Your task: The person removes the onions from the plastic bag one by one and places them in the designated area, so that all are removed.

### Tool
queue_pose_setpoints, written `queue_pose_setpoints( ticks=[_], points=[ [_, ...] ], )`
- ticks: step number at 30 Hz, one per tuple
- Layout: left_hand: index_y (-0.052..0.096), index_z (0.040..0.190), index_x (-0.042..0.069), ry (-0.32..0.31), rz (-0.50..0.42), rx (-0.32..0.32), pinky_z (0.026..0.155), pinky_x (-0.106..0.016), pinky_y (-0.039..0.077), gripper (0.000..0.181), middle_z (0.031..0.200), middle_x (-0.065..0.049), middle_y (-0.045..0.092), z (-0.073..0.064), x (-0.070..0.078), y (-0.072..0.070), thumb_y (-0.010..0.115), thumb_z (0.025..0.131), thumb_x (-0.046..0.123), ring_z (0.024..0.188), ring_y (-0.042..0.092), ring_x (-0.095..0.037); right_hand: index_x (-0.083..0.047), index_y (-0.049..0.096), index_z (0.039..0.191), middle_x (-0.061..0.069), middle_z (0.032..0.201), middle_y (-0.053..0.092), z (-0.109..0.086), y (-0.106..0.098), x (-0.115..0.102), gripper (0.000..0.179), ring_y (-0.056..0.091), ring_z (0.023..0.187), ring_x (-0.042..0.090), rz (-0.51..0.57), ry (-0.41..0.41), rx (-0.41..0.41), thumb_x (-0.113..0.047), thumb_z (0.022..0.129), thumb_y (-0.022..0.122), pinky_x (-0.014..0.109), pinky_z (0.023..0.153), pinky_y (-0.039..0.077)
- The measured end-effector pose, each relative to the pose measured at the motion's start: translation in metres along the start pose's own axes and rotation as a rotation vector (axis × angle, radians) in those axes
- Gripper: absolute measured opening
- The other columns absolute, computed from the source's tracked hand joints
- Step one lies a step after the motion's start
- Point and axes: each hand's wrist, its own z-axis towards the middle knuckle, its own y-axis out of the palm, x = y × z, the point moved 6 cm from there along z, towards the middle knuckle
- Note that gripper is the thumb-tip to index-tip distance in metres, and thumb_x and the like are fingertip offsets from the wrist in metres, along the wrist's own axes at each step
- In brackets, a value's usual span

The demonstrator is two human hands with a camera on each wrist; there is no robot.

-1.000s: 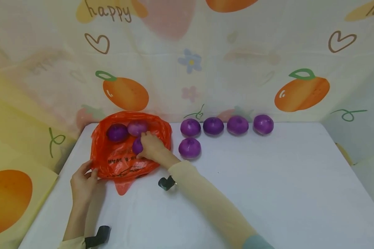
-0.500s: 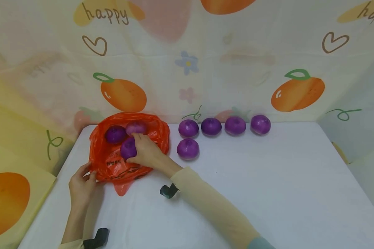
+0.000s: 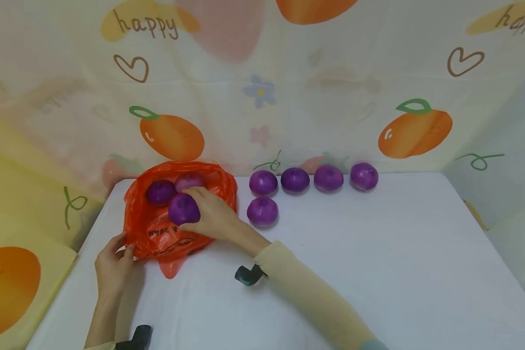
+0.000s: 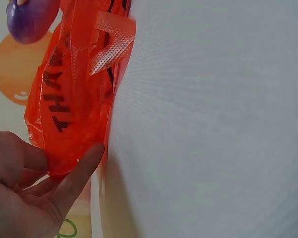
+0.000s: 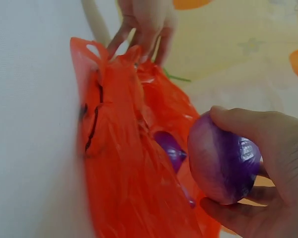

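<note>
In the head view my right hand holds a purple onion over the opening of a red plastic bag. The right wrist view has the thumb and fingers curled round this onion, just outside the bag's mouth. Two more onions, a dark one and a lighter one, lie inside the bag. My left hand grips the bag's near left edge. In the left wrist view, the fingers meet the bag's corner, partly hidden behind the plastic.
Several purple onions stand in a row at the back of the white table, right of the bag. Another onion sits in front of the row's left end. A printed cloth hangs behind the table.
My right hand has drawn the onion up and slightly left from the bag, so more of it shows. The left hand stays at the bag's edge. The head view has shifted slightly.
</note>
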Motion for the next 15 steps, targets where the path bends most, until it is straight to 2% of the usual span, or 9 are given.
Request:
queue_pose_setpoints(
  ticks=[5,9,15],
  points=[
    [0.049,0.139,-0.006,-0.031,-0.035,-0.024,0.053,-0.008,0.049,0.042,0.132,-0.031,0.053,0.001,-0.002,0.002,0.047,0.097,-0.001,0.067,0.048,0.019,-0.014,0.041,0.148,0.005,0.15,0.042,-0.011,-0.012,0.009,0.081,0.04,0.137,0.019,0.002,0.027,0.008,-0.043,0.082,0.077,0.03,0.111,0.036],
    [0.048,0.139,-0.008,-0.029,-0.059,-0.032,0.051,-0.012,0.051,0.042,0.132,-0.032,0.053,0.0,-0.003,0.003,0.047,0.097,-0.001,0.066,0.049,0.019,-0.014,0.041,0.148,0.006,0.151,0.041,-0.019,-0.021,0.02,0.081,0.04,0.137,0.02,0.016,0.04,0.033,-0.043,0.082,0.078,0.032,0.11,0.038],
    [0.049,0.138,-0.008,-0.025,-0.095,-0.026,0.049,-0.015,0.052,0.042,0.13,-0.033,0.054,-0.001,-0.003,0.002,0.046,0.097,-0.001,0.064,0.051,0.02,-0.013,0.04,0.149,0.007,0.152,0.041,-0.031,-0.036,0.028,0.082,0.04,0.138,0.022,0.067,0.019,0.077,-0.041,0.082,0.078,0.035,0.111,0.038]
  ],
)
